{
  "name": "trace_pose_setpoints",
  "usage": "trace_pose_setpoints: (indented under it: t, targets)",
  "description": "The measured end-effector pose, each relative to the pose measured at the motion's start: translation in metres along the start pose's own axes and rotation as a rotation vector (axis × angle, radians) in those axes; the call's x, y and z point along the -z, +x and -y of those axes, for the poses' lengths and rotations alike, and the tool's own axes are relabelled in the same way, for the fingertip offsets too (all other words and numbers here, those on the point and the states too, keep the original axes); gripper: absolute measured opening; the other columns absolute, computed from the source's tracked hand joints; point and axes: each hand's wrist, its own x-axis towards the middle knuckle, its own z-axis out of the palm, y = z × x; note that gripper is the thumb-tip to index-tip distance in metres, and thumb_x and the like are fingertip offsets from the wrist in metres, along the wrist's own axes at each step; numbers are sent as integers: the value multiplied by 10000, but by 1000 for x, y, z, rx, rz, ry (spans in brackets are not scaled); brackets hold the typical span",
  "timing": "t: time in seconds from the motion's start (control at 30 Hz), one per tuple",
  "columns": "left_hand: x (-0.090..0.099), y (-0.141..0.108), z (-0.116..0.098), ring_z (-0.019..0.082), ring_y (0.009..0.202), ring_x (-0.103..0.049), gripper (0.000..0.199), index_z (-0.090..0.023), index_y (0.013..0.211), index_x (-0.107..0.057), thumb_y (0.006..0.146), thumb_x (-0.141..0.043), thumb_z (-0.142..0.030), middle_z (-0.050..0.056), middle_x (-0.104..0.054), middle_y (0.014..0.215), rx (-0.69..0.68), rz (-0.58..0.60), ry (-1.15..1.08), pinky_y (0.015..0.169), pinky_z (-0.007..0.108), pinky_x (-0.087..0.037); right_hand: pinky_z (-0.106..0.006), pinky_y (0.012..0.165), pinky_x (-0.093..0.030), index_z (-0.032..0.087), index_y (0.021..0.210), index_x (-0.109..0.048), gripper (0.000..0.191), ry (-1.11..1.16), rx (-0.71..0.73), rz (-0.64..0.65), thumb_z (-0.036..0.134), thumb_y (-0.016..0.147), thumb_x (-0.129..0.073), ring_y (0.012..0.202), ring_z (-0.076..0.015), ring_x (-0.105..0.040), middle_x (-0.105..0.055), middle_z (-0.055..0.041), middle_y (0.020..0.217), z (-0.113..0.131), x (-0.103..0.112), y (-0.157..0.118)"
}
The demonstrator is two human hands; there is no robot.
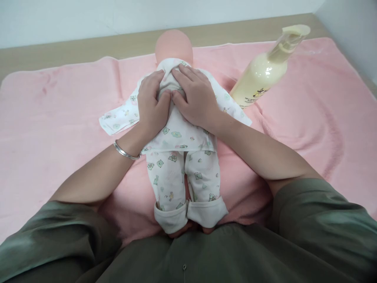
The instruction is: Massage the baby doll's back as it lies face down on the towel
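A baby doll (173, 45) lies face down, its bald head away from me and its feet near my body. It wears a white printed shirt (176, 135) and matching trousers (169, 181) with turned-up cuffs. My left hand (153, 100) rests flat on the left side of the doll's upper back. On the right side, my right hand (196, 92) lies with its fingers stretched over the shirt. The two thumbs nearly meet at the middle of the back, where the cloth is wrinkled. Both hands are open and grip nothing.
A pink blanket (67, 118) spreads under the doll over a wooden surface (132, 37). A pale yellow pump bottle (260, 74) stands on the blanket to the right, close to the doll's sleeve. A white wall (176, 13) runs along the back.
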Motion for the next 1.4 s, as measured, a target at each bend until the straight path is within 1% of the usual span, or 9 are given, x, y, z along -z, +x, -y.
trace_pose_setpoints:
  t: [0.1,0.37,0.57,0.77,0.9,1.07,1.13,1.27,1.4]
  targets:
    - [0,1,4,324,1335,-576,365,-371,1265,-666,899,-667,-361,-19,-703,1388,26,45,-9,1223,607,-408,-463,1374,-257,262,1582,-537,740,-45,13,23,521,932,-294,1602,-233,-382,-484,54,1678,10,10,-8]
    - [-1,0,3,294,1268,-616,374,-341,1248,-698,875,-668,-327,-20,-738,1340,-9,-14,14,1175,589,-475,-482,1370,-262,305,1581,-525,735,-67,-9,14,556,929,-297,1600,-261,-379,-493,83,1669,6,3,-3]
    - [0,-2,-2,288,1285,-632,350,-369,1253,-685,909,-631,-337,-15,-733,1346,-37,-7,56,1170,564,-505,-446,1355,-325,137,1580,-527,693,-158,49,31,410,969,-348,1581,-249,-422,-495,-63,1675,17,18,-11]
    - [-1,1,1,301,1296,-605,380,-351,1263,-677,885,-657,-382,-6,-723,1359,21,23,29,1189,589,-461,-431,1373,-285,161,1601,-506,747,-128,18,48,451,947,-293,1596,-241,-393,-474,-23,1692,17,16,-10]
    - [-2,2,-1,303,1273,-615,453,-320,1250,-700,806,-646,-252,-2,-741,1340,28,5,27,1175,596,-472,-468,1377,-234,375,1569,-535,788,-45,-22,32,629,894,-217,1619,-239,-353,-600,100,1576,8,6,-4]
    - [-1,0,-8,295,1256,-638,468,-357,1219,-717,785,-628,-205,-22,-757,1311,7,-28,25,1162,584,-499,-520,1353,-222,445,1461,-626,866,63,-35,11,802,750,-284,1666,-234,-233,-712,68,1445,0,-2,3]
    - [0,-1,-8,293,1265,-629,433,-365,1225,-701,818,-627,-235,-19,-748,1317,13,-10,22,1169,587,-492,-505,1357,-221,437,1482,-606,836,54,-35,7,768,793,-268,1651,-236,-275,-675,85,1493,4,2,0]
    - [1,0,-4,292,1286,-602,366,-361,1237,-686,874,-655,-329,-25,-731,1337,37,27,2,1195,587,-461,-450,1367,-265,266,1581,-542,791,-44,6,20,563,908,-251,1593,-237,-399,-506,42,1664,12,11,-8]
    - [1,1,0,298,1290,-603,424,-343,1247,-697,833,-658,-263,-15,-731,1354,25,19,1,1193,589,-461,-513,1364,-254,396,1565,-541,796,-51,0,8,649,847,-306,1666,-219,-241,-605,111,1568,5,3,-4]
